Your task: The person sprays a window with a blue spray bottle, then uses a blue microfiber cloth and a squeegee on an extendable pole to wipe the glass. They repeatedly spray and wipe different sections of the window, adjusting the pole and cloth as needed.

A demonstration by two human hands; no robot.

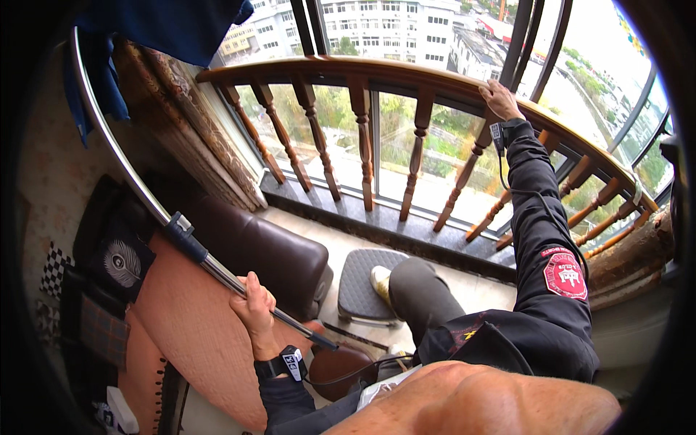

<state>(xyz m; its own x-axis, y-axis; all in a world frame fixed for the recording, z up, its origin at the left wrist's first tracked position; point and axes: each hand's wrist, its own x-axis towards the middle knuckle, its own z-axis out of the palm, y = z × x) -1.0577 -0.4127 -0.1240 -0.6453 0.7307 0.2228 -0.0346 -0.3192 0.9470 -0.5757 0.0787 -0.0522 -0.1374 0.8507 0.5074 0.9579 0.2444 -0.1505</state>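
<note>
My left hand (254, 303) is closed around the lower part of a metal telescopic pole (223, 272) with a dark blue locking collar (185, 235). The pole slants up to the left, where dark blue cloth (157, 24) hangs near its far end; how they join cannot be seen. My right hand (500, 99) rests on top of the curved wooden handrail (402, 68), its fingers over the rail, beside a dark window frame. Each wrist wears a strap with a small cabled device.
Turned wooden balusters (361, 141) stand before the windows on a dark stone sill (348, 201). One foot is on a grey padded step stool (361, 283). A brown leather sofa (261, 244) with an orange cover (190, 321) lies left, patterned curtains (185, 109) behind it. A round brown stool (340, 372) stands below the pole's end.
</note>
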